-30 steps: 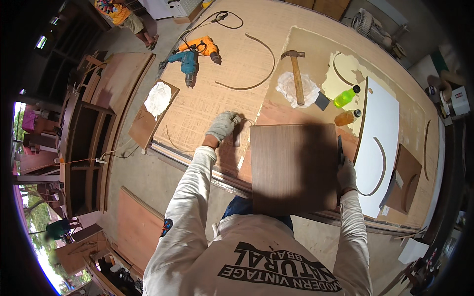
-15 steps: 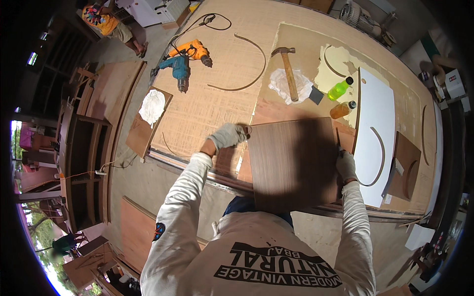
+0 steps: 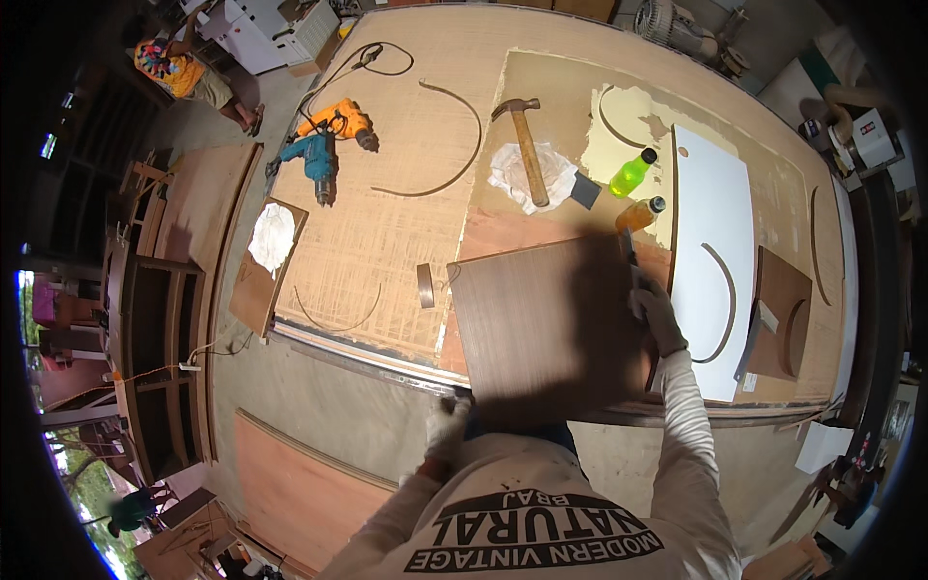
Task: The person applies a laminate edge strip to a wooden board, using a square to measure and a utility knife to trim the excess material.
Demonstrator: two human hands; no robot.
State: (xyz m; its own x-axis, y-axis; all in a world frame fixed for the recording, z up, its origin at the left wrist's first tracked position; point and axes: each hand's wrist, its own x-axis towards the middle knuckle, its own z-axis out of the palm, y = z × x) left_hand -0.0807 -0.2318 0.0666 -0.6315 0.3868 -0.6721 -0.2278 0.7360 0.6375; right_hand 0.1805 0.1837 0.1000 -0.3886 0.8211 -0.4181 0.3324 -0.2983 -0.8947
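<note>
A square dark wood-grain panel (image 3: 532, 319) lies at the near edge of the worktable, its right part shadowed. My gloved right hand (image 3: 657, 314) grips a narrow dark strip or tool (image 3: 628, 251) along the panel's right edge. My gloved left hand (image 3: 447, 425) is low beside the panel's near-left corner, fingers curled at the table edge; what they hold is unclear. A small wood piece (image 3: 424, 285) lies left of the panel. Beyond it are a hammer (image 3: 529, 150) on crumpled paper, a green bottle (image 3: 630, 177) and an orange bottle (image 3: 638, 214).
Two drills (image 3: 316, 164) with cords, curved strips (image 3: 474, 130) and a white board (image 3: 709, 193) share the table (image 3: 358, 242). Dark shelving (image 3: 145, 358) stands left. A co-worker (image 3: 193, 77) is at upper left, another person (image 3: 130, 512) at lower left. A motor (image 3: 657, 21) sits behind.
My left hand has left the panel's upper-left side for its near corner, uncovering the small wood piece. My right hand has moved up the right edge. The panel has shifted slightly left.
</note>
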